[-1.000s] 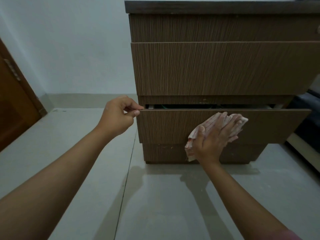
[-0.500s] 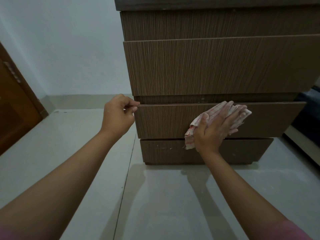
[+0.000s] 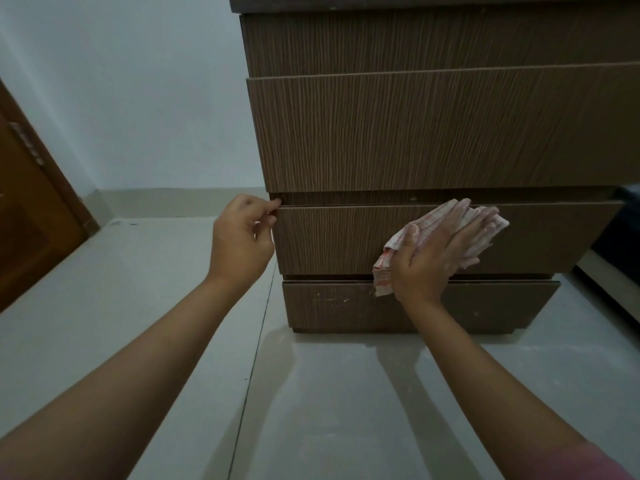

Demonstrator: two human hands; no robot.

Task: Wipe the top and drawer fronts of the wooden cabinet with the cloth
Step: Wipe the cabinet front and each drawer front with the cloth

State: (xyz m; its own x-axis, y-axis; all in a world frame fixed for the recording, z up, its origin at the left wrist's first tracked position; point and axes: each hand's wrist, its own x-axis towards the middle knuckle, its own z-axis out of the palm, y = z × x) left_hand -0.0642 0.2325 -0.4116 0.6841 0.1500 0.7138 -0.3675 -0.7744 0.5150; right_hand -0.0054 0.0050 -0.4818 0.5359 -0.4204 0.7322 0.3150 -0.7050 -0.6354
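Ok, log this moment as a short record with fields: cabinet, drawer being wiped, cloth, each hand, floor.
cabinet: wooden cabinet, stacked drawer fronts, standing on the floor
drawer being wiped: third drawer front, top edge standing out from the cabinet
cloth: red-and-white checked cloth, bunched flat against that front
right hand: fingers straight, pressing the cloth
left hand: pinches the front's upper left corner
floor: pale tiles

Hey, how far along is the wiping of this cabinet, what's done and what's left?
Nothing shows as finished: wiped wood looks no different. In hand: the right hand presses the cloth flat on the third drawer front, while the left hand pinches its top left corner. The bottom drawer front shows pale scuffs, so it likely remains. The cabinet top is out of sight.
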